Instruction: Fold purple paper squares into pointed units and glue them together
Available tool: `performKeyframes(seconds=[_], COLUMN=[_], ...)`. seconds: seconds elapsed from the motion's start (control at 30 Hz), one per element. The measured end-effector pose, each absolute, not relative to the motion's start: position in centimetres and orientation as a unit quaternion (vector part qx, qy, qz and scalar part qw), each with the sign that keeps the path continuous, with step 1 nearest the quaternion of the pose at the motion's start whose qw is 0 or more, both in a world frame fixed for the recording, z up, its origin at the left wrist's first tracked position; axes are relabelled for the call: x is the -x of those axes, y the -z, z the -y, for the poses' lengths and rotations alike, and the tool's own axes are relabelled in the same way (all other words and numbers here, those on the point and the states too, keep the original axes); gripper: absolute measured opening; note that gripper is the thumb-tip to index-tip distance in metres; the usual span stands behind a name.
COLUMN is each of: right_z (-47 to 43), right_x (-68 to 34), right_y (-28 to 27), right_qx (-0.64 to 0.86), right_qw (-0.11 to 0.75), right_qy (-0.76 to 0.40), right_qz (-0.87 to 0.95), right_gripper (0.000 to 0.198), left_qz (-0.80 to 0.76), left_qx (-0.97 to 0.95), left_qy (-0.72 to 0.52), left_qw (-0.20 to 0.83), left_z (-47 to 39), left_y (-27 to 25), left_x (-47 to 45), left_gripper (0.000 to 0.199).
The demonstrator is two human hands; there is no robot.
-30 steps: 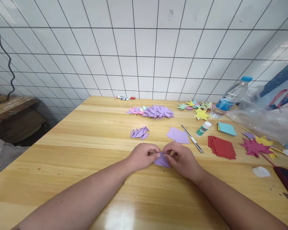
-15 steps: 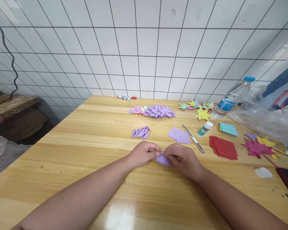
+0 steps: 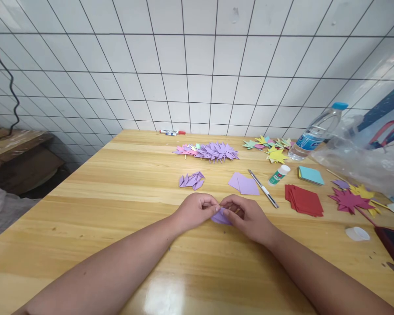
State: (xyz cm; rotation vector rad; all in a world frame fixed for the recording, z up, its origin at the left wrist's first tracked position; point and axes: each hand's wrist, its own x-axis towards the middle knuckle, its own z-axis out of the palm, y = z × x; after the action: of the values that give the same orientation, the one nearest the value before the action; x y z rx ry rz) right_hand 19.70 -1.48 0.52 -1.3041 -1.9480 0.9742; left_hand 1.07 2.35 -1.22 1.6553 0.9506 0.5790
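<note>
Between my two hands, just above the wooden table (image 3: 118,253), is a small folded piece of purple paper (image 3: 220,217). My left hand (image 3: 197,211) pinches its left side between thumb and fingers. On the other side, my right hand (image 3: 246,216) is closed on the paper's upper right edge, with the thumb pressed on it. The fingertips of both hands nearly meet and hide part of the folds. Beyond my left hand lie several folded purple pieces (image 3: 191,180). Flat purple sheets (image 3: 246,184) rest past my right hand, beside a utility knife (image 3: 263,189).
Purple paper stars (image 3: 216,151) lie toward the wall, near markers (image 3: 172,132). To the right are a glue stick (image 3: 279,174), red paper squares (image 3: 304,200), a blue pad (image 3: 311,175), a water bottle (image 3: 317,133), a magenta star (image 3: 350,200) and a small clear cup (image 3: 357,233).
My right thumb and fingers have shifted left over the purple paper, closer to my left fingertips. The left hand keeps its pinch. The whole view has shifted slightly.
</note>
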Motion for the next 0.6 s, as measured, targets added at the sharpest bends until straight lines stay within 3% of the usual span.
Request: performKeyframes(seconds=[0.6], right_z=[0.94], right_x=[-19.64], right_y=[-0.38], right_qx=[0.529], right_qw=[0.279], right_qy=[-0.466], right_qz=[0.652], right_gripper=[0.022], left_qz=[-0.411], left_qx=[-0.751], left_qy=[-0.238], left_qw=[0.458], left_z=[-1.90], left_y=[1.18], left_x=[-1.20], left_gripper=[0.026])
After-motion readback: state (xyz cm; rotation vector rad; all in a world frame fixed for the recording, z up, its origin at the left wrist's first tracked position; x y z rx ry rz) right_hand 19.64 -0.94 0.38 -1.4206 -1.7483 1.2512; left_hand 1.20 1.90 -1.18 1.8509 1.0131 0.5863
